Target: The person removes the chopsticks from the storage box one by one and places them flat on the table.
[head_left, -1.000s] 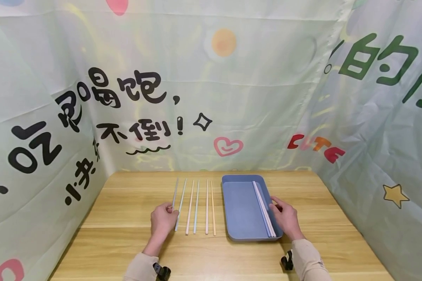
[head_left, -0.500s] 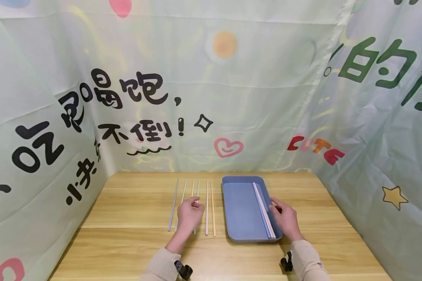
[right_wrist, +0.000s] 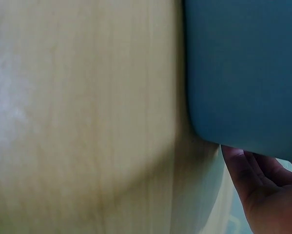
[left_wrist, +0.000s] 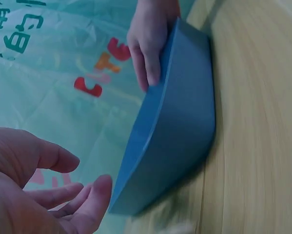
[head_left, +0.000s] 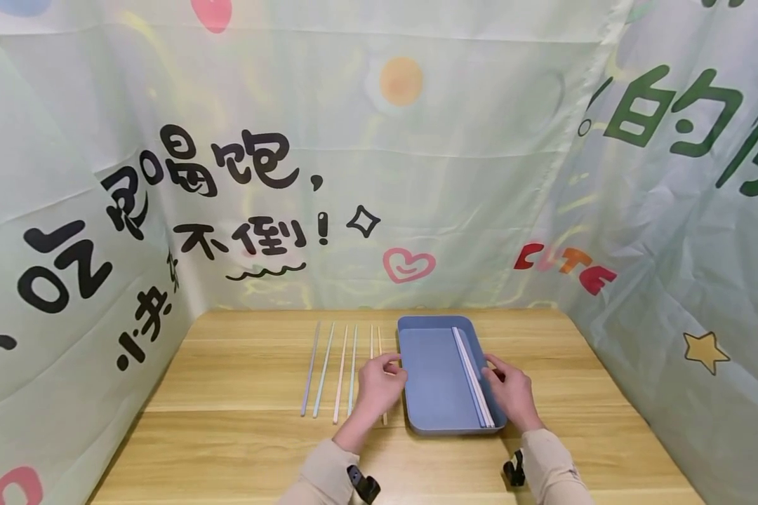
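A blue rectangular tray (head_left: 426,382) sits on the table with a few chopsticks (head_left: 474,379) lying lengthwise along its right side. My right hand (head_left: 512,394) holds the tray's right wall, thumb and fingers at the rim; in the right wrist view, fingertips (right_wrist: 236,158) meet the tray's edge. My left hand (head_left: 381,387) is at the tray's left rim, thumb and fingers spread apart with nothing between them in the left wrist view. Left of the tray, a purple chopstick (head_left: 311,369), a pale green chopstick (head_left: 324,369) and several others lie in a row, some partly behind the left hand.
The wooden table (head_left: 240,379) is enclosed by printed cloth walls (head_left: 467,175) at the back and both sides. A dark wrist camera (head_left: 363,485) is strapped at the left sleeve, another wrist camera (head_left: 514,468) at the right.
My left hand has moved right, from the leftmost chopstick across the row to the tray's left rim. The purple chopstick now lies flat, released. The right hand stays at the tray.
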A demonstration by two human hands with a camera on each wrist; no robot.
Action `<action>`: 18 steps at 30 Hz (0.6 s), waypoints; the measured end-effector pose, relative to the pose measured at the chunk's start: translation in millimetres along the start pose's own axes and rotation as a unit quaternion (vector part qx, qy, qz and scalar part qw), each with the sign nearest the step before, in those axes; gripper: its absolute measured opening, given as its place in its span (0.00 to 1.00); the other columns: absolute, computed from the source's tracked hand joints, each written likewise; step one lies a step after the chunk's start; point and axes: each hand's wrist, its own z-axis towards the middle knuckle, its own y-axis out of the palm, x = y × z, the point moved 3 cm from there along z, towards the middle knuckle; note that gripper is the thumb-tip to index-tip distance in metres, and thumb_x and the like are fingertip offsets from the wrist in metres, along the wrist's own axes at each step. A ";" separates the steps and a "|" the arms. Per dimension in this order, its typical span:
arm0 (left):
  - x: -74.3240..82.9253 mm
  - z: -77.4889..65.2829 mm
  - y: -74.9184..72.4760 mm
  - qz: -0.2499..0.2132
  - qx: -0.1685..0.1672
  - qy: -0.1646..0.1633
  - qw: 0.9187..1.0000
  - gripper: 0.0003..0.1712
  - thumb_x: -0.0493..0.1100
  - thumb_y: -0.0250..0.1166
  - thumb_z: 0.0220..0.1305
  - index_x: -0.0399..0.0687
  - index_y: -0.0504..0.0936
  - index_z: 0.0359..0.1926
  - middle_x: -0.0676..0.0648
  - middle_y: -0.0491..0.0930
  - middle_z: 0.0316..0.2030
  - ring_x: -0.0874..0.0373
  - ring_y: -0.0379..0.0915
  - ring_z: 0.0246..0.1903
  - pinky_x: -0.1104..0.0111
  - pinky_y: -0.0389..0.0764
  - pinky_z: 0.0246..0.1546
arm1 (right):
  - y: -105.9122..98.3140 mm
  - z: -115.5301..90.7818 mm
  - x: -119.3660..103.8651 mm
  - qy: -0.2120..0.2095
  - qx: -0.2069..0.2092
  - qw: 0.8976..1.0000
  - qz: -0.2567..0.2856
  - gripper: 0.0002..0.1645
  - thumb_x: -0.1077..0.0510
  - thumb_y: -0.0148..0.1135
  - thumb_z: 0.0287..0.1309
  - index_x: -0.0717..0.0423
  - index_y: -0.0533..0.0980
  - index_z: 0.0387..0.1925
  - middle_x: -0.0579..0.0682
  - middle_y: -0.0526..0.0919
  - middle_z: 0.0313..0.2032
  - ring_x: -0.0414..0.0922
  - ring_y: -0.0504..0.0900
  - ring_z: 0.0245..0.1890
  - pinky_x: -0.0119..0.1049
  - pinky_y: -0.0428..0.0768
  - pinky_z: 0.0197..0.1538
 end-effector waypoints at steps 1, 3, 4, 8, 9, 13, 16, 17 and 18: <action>1.1 -0.6 4.3 -0.011 -0.011 -0.008 1.000 0.20 0.30 0.67 0.56 0.32 0.88 0.52 0.46 0.86 0.29 0.65 0.77 0.24 0.75 0.80 0.27 | 0.5 0.4 0.4 0.001 -0.001 1.000 0.001 0.26 0.59 0.60 0.75 0.62 0.75 0.69 0.63 0.87 0.44 0.48 0.81 0.36 0.34 0.77 0.36; 3.9 -2.7 13.1 -0.034 -0.026 -0.020 0.999 0.21 0.30 0.66 0.55 0.32 0.88 0.51 0.46 0.86 0.29 0.65 0.78 0.20 0.75 0.80 0.24 | 1.7 1.1 1.1 0.002 -0.002 1.000 0.000 0.26 0.59 0.60 0.75 0.62 0.75 0.70 0.63 0.87 0.44 0.49 0.80 0.37 0.34 0.77 0.36; 5.7 -3.8 18.2 -0.044 -0.032 -0.023 0.998 0.21 0.30 0.65 0.55 0.32 0.87 0.51 0.46 0.86 0.29 0.65 0.78 0.19 0.74 0.81 0.24 | 1.4 1.1 1.6 0.002 -0.001 1.000 -0.002 0.26 0.59 0.60 0.75 0.62 0.75 0.69 0.63 0.87 0.44 0.49 0.81 0.37 0.34 0.77 0.36; 11.6 -8.7 38.8 -0.071 -0.049 -0.046 0.995 0.21 0.31 0.66 0.55 0.31 0.87 0.51 0.47 0.86 0.27 0.63 0.78 0.13 0.73 0.81 0.19 | 1.1 2.0 1.2 -0.005 -0.001 1.000 -0.009 0.26 0.59 0.60 0.74 0.63 0.75 0.69 0.63 0.87 0.44 0.50 0.81 0.37 0.35 0.78 0.36; 12.4 -9.7 44.2 -0.075 -0.055 -0.052 0.994 0.21 0.31 0.66 0.55 0.31 0.86 0.52 0.48 0.86 0.27 0.63 0.78 0.13 0.73 0.81 0.19 | 1.2 2.0 0.7 -0.006 -0.001 1.000 -0.009 0.26 0.59 0.60 0.74 0.63 0.75 0.69 0.63 0.87 0.43 0.50 0.82 0.37 0.36 0.78 0.36; 14.0 -13.1 64.5 -0.099 -0.090 -0.088 0.987 0.22 0.31 0.67 0.57 0.30 0.85 0.55 0.49 0.85 0.27 0.59 0.79 0.15 0.67 0.86 0.20 | 1.5 1.6 -1.8 -0.004 0.003 1.000 -0.011 0.25 0.60 0.60 0.74 0.64 0.76 0.68 0.64 0.87 0.44 0.51 0.83 0.39 0.35 0.79 0.36; 15.6 -15.4 75.9 -0.099 -0.113 -0.105 0.983 0.22 0.31 0.68 0.59 0.31 0.84 0.56 0.49 0.86 0.28 0.56 0.79 0.16 0.65 0.87 0.21 | 2.1 2.5 -3.9 -0.011 0.011 1.000 -0.011 0.24 0.62 0.60 0.73 0.65 0.77 0.66 0.64 0.87 0.45 0.54 0.85 0.41 0.34 0.81 0.35; 16.1 -16.2 79.1 -0.092 -0.118 -0.110 0.983 0.22 0.32 0.69 0.59 0.32 0.85 0.56 0.49 0.86 0.28 0.57 0.78 0.15 0.66 0.86 0.20 | 2.2 2.9 -4.8 -0.013 0.013 1.000 -0.010 0.23 0.63 0.60 0.73 0.66 0.78 0.66 0.65 0.87 0.45 0.55 0.86 0.42 0.33 0.81 0.35; 16.7 -16.9 82.0 -0.078 -0.120 -0.110 0.984 0.21 0.33 0.70 0.59 0.33 0.85 0.56 0.50 0.86 0.28 0.58 0.77 0.15 0.68 0.84 0.20 | 2.3 3.5 -5.5 -0.016 0.017 1.000 -0.009 0.23 0.63 0.61 0.72 0.66 0.78 0.65 0.65 0.87 0.45 0.56 0.87 0.42 0.33 0.82 0.35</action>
